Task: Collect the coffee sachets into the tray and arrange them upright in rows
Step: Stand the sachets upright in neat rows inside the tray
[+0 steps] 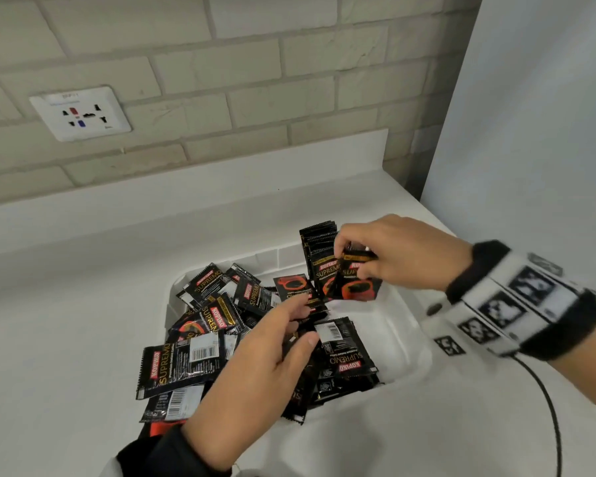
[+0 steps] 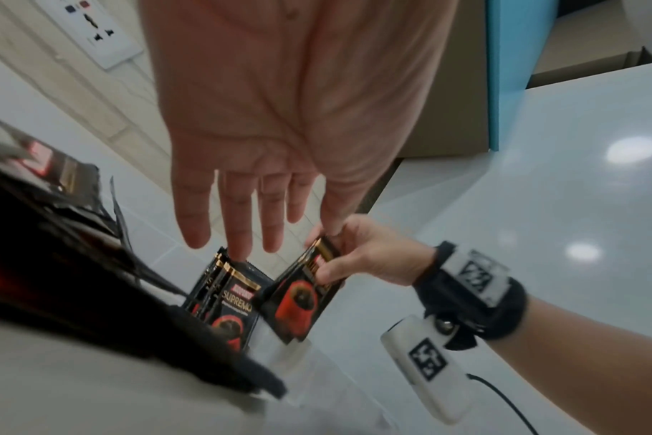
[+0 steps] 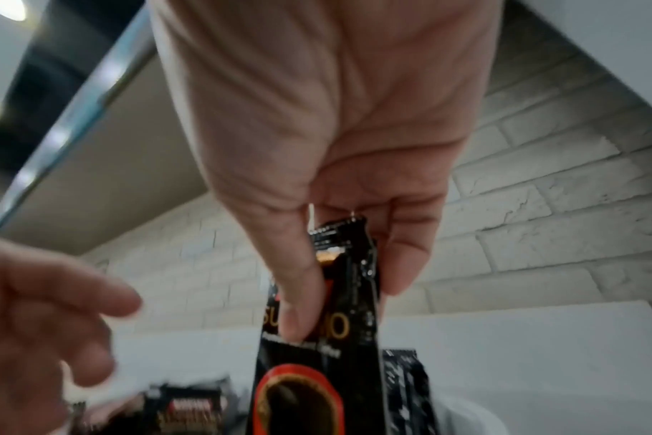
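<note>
A white tray [image 1: 406, 325] on the counter holds black coffee sachets. Several stand upright in a row [image 1: 319, 249] at its far side; a loose pile [image 1: 207, 325] fills the left and spills over the near-left rim. My right hand [image 1: 386, 256] pinches one sachet [image 1: 356, 284] by its top, upright, just right of the standing row [image 2: 227, 297]; the same sachet [image 3: 324, 353] hangs from thumb and fingers in the right wrist view. My left hand [image 1: 269, 356] hovers over the pile with fingers straight [image 2: 239, 223], holding nothing.
A wall socket [image 1: 80, 113] sits on the brick wall behind the counter. A white panel [image 1: 530, 132] rises on the right. A black cable [image 1: 547, 407] trails from my right wrist band across the counter [image 1: 66, 304].
</note>
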The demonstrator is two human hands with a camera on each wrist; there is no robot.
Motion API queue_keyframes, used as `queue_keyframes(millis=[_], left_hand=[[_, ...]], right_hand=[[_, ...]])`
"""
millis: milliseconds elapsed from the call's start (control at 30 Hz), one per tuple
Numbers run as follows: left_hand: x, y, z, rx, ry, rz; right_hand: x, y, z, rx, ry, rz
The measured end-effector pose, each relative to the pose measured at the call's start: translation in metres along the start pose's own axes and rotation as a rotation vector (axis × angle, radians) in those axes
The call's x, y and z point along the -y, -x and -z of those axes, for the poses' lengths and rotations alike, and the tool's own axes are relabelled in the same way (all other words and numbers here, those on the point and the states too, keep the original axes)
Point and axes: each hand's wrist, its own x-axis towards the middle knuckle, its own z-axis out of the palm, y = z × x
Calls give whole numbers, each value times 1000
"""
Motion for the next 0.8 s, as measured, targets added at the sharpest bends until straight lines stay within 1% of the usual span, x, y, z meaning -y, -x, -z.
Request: queue_keyframes(millis=[133,267,433,567,667,800], left_hand=[[4,9,8,28,-41,40],[9,18,18,-10,-79,76],[15,25,33,-58,-90,119],[14,26,40,-22,-161,137],[8,21,44,7,-244,87],[-6,5,49,110,-428,4]], right_hand=[[-7,-29,-16,116,201,18],[-1,-47,-31,198,314,61],[3,-55,-40,153,444,124],[2,-55,-41,145,579,129],[1,-55,-38,114,590,115],[1,-51,-35,74,594,93]])
